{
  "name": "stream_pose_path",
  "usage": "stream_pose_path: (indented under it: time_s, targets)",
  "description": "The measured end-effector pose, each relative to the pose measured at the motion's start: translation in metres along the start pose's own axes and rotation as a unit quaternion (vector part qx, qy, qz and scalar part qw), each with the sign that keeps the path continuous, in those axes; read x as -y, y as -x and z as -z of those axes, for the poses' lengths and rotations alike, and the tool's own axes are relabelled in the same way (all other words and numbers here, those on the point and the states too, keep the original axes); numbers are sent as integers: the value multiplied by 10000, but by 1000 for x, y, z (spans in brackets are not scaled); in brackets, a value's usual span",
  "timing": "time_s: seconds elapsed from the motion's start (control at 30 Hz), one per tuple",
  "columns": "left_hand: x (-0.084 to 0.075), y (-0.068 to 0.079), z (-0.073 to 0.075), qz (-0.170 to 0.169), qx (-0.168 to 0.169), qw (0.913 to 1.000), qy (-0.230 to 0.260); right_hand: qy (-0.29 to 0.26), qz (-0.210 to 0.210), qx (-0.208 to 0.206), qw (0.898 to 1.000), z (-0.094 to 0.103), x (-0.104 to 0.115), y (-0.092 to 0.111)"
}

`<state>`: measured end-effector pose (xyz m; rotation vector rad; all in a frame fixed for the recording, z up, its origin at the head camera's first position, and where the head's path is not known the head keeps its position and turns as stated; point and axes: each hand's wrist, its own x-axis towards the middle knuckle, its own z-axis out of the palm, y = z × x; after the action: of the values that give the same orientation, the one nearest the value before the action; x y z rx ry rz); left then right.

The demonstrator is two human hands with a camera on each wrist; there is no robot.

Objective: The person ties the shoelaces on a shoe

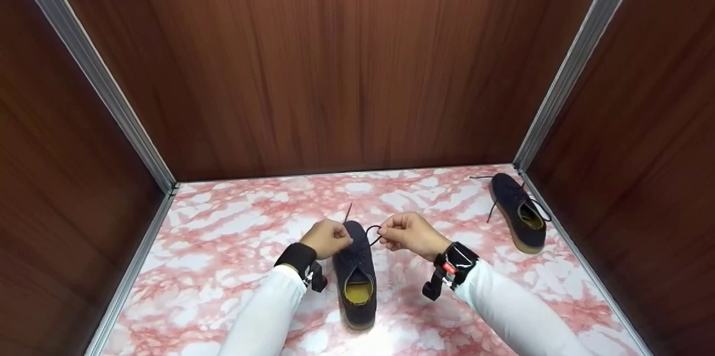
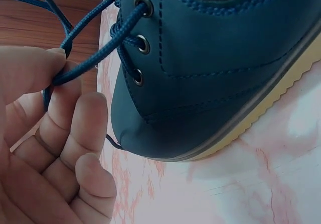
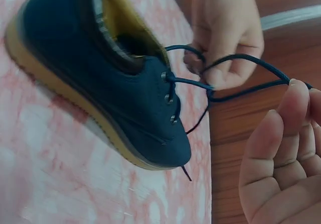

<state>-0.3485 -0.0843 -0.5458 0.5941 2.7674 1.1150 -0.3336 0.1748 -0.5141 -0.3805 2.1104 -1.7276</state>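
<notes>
A dark navy lace-up shoe (image 1: 360,314) with a yellow insole and tan sole stands upright on the floor, toe pointing away from me. Over its front, my left hand (image 1: 327,237) pinches the dark lace (image 2: 113,43) between thumb and index finger, close to where strands cross. To the right of the shoe, my right hand (image 1: 410,233) pinches the end of a lace loop (image 3: 235,57) with its fingertips. That loop stretches between both hands in the right wrist view. Laced metal eyelets (image 2: 143,44) show along the shoe's side. One loose lace end sticks out beyond the toe.
A matching shoe (image 1: 508,197) stands at the far right near the side wall, its laces loose. Brown wood-grain panels (image 1: 346,65) with metal corner strips (image 1: 575,65) enclose the pink-and-white marbled floor (image 1: 223,266) at the back and both sides.
</notes>
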Motion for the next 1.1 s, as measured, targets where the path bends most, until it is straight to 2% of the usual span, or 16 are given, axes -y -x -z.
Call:
stream_pose_path:
  time_s: [0.13,0.27,0.5,0.67,0.87,1.1]
  targets:
    - [-1,0,0,-10,-42,10000,-4,162,186,-46,9997,-10,-4,2]
    - [0,0,0,14,-51,10000,-13,514,575,-92,9970,-20,-9,5]
    - [2,0,-1,77,2,10000,25,1277,1237,-256,9837,-32,-18,8]
    - [2,1,-1,39,19,10000,54,1999,1508,-498,9669,-41,-19,10]
    - [5,1,-2,80,-21,9999,132,2867,1843,-830,9365,-50,-21,7]
    - [15,1,-6,55,54,9993,368,3275,1910,-1028,9196,-55,-28,-3]
